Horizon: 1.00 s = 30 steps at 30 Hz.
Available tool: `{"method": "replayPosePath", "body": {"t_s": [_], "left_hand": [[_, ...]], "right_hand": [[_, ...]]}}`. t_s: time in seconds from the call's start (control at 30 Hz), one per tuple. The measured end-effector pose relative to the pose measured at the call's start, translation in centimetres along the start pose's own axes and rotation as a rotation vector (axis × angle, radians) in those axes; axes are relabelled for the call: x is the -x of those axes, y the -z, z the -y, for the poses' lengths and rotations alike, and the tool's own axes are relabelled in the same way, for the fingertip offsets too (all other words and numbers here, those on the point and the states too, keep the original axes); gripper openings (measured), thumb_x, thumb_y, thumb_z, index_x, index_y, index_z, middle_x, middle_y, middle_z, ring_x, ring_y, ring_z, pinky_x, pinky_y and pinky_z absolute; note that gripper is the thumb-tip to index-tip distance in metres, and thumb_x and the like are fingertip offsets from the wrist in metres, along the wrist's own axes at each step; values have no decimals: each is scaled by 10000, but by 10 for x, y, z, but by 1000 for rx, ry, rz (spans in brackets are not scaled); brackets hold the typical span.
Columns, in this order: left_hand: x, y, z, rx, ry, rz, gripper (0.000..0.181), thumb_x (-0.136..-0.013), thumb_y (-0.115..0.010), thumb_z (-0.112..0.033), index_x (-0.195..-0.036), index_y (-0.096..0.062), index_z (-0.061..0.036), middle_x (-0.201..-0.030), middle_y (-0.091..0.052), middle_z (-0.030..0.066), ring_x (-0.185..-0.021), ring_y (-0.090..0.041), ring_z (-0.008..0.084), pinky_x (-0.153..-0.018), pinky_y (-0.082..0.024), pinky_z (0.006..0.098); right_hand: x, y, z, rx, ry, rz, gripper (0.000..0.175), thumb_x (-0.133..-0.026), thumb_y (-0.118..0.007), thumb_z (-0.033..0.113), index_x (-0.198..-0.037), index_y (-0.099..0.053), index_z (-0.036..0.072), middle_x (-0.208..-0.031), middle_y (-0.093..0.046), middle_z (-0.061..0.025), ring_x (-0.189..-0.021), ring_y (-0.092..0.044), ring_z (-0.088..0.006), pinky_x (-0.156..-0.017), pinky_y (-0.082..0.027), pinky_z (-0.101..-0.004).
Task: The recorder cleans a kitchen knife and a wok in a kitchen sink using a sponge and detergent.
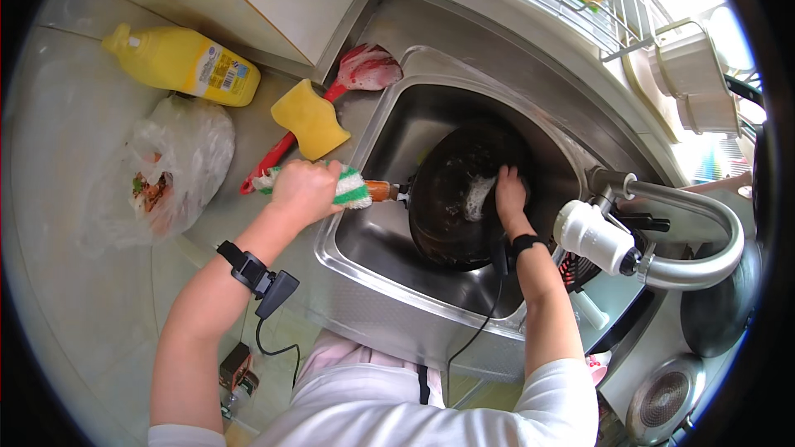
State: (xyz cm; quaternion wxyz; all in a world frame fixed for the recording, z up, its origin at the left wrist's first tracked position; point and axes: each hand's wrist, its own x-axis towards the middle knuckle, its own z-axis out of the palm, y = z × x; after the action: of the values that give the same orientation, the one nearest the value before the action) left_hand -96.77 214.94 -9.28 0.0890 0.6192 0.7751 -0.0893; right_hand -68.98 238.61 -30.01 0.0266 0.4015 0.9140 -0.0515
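Observation:
My left hand [305,194] is closed around a green-and-white striped cloth [355,192], which is wrapped over the wooden handle [379,190] of a dark wok [447,167]. The wok lies tilted in the stainless steel sink [382,223], its bowl towards me. White foam [478,197] clings to the inside of the wok. Right beside that foam, my right hand [511,192] reaches into the wok with fingers bent down against its surface. Whether anything lies under those fingers is hidden.
A soapy red ladle [369,68] lies left of the sink, under a yellow sponge [310,119]. Beyond are a yellow detergent bottle [186,65] and a plastic bag [199,167] of food scraps. A faucet [695,198] with a white filter head overhangs the right rim.

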Motion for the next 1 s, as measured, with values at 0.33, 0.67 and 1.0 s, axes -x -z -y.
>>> {"method": "replayPosePath", "body": {"t_s": [0.33, 0.67, 1.0], "left_hand": [[3, 0, -3, -31, -1, -25, 456, -471, -761, -380, -689, -502, -74, -546, -553, 57, -493, -567, 203, -487, -442, 299], [-2, 5, -7, -44, -7, 59, 461, -496, -755, -392, -708, -514, -61, -545, -562, 70, -501, -576, 219, -483, -450, 314], [2, 9, -4, -89, 2, 81, 453, -521, -745, -414, -714, -513, -76, -574, -586, 56, -550, -603, 194, -513, -461, 289]], "right_hand": [[-21, 9, -7, 81, 30, -78, 142, -745, -460, 61, -882, -481, 91, -837, -483, -125, -683, -572, -279, -535, -494, -370], [78, 7, 97, -877, 22, 707, 264, -686, -611, 91, -894, -470, 10, -822, -558, -207, -810, -552, -339, -714, -424, -376], [92, 10, 33, -363, -145, 717, 377, -712, -567, 92, -1056, -455, -14, -946, -556, -280, -932, -548, -365, -785, -446, -420]]}}
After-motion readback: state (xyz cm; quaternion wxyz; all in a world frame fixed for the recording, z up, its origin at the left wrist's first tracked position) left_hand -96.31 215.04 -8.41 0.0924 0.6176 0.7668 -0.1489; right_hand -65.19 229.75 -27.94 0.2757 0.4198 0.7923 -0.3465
